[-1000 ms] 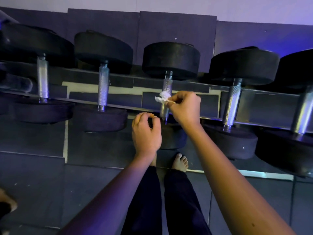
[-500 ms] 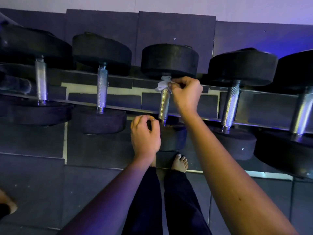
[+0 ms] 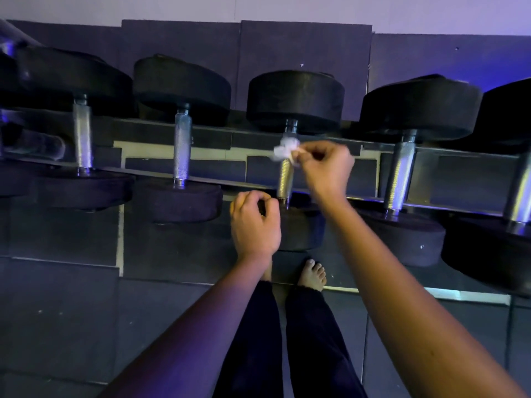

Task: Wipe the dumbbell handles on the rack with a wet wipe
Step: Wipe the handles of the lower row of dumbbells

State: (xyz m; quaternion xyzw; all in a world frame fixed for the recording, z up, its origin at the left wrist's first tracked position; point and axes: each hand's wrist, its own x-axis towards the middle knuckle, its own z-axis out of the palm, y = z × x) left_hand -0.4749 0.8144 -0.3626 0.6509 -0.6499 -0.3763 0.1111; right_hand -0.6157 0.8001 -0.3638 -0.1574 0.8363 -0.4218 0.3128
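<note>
Several black dumbbells with knurled silver handles lie in a row on a metal rack [image 3: 465, 168]. My right hand [image 3: 324, 165] pinches a crumpled white wet wipe [image 3: 284, 150] against the upper part of the middle dumbbell's handle [image 3: 284, 179]. My left hand [image 3: 254, 225] hovers just left of that handle's lower end, fingers curled, holding nothing that I can see. It partly covers the near weight [image 3: 301, 228] of that dumbbell.
More handles stand to the left [image 3: 182, 145] [image 3: 82, 139] and to the right [image 3: 400, 173]. My legs and a bare foot [image 3: 311, 274] are on the dark floor mats below the rack. A mat-covered wall rises behind it.
My right hand slid the wipe from mid-handle up to the top collar, then a little back down. My left hand stayed near the handle's lower end.
</note>
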